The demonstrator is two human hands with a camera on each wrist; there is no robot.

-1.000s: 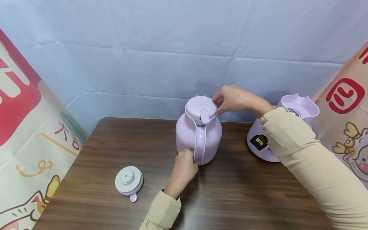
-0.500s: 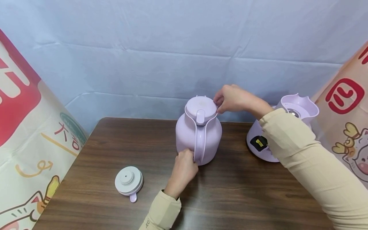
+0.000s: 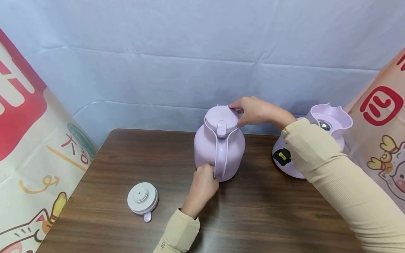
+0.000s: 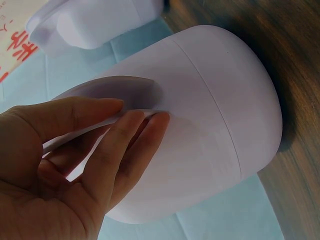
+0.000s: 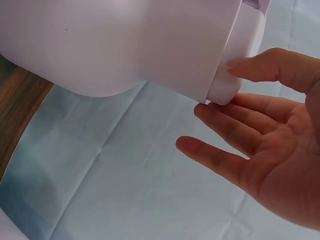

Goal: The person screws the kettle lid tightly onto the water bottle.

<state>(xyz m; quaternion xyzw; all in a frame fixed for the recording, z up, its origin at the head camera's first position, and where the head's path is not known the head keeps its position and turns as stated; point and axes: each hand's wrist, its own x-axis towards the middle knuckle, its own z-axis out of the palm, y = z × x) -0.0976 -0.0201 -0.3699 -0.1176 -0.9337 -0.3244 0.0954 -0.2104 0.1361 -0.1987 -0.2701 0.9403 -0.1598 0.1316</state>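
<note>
A lilac thermos jug [image 3: 204, 147] stands upright near the table's back edge, its handle [image 3: 221, 158] facing me. My left hand [image 3: 203, 182] grips the lower handle; in the left wrist view the thumb and fingers [image 4: 102, 162] wrap it. The round lid [image 3: 220, 117] sits in the jug's mouth, its lever lined up above the handle. From the right, my right hand [image 3: 254, 110] pinches the lid's edge. The right wrist view shows its thumb [image 5: 250, 69] against the lid's side, other fingers around the far rim, and one finger held away.
A second lilac jug [image 3: 291, 170] with an uncovered mouth stands right, partly behind my right sleeve [image 3: 319, 158]; a black-and-yellow label marks it. Another lid [image 3: 143, 198] lies upside down at left on the wooden table [image 3: 253, 218]. A pale blue cloth [image 3: 158, 80] hangs behind.
The lid's lever has swung left from right of the handle to above it. My right hand's fingers have shifted further over the lid's edge. The left hand keeps its hold.
</note>
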